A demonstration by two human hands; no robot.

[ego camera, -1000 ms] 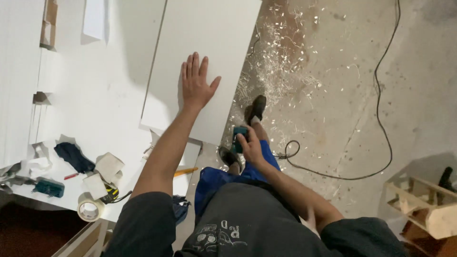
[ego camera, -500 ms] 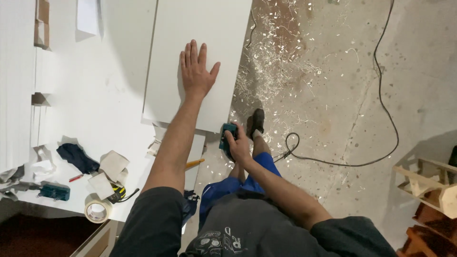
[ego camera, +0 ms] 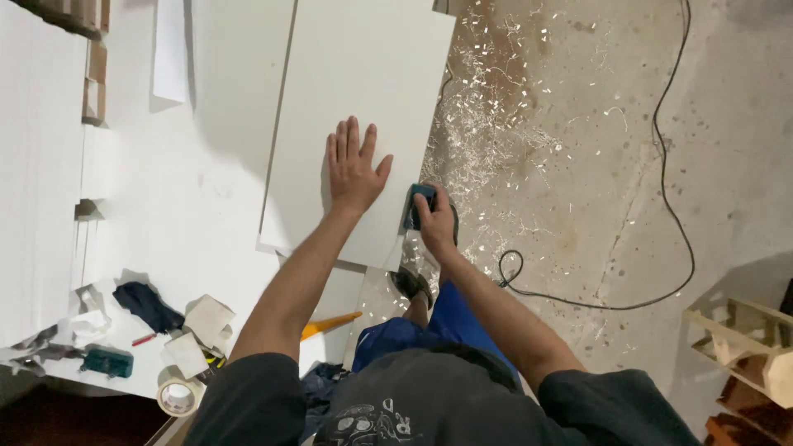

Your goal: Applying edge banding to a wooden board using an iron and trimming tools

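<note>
Two hands at work on one white board (ego camera: 363, 99), which lies flat on a white worktable (ego camera: 165, 215) with its right edge overhanging the floor.

Left hand (ego camera: 353, 169): flat on the board, palm down, fingers spread apart, gripping nothing.

Right hand (ego camera: 436, 223): fingers closed around a small teal tool (ego camera: 417, 205), held against the board's right edge near the lower corner. Tool type cannot be told.

Worktable, lower left: roll of tape (ego camera: 178, 395), teal block (ego camera: 107, 362), dark cloth (ego camera: 149, 306), pale square pieces (ego camera: 206, 320), red pencil (ego camera: 143, 339), yellow strip (ego camera: 330, 325) pointing off the table edge. No open container shows; these items lie loose on the surface.

Floor (ego camera: 595, 165): bare concrete, pale shavings (ego camera: 487, 116) scattered thick just beside the board's edge. One black cable (ego camera: 673, 223) runs down from the top right, curving back to a loop near the person's shoe (ego camera: 410, 285).

Far right, lower corner: wooden frame pieces (ego camera: 743, 339), partly out of view.
</note>
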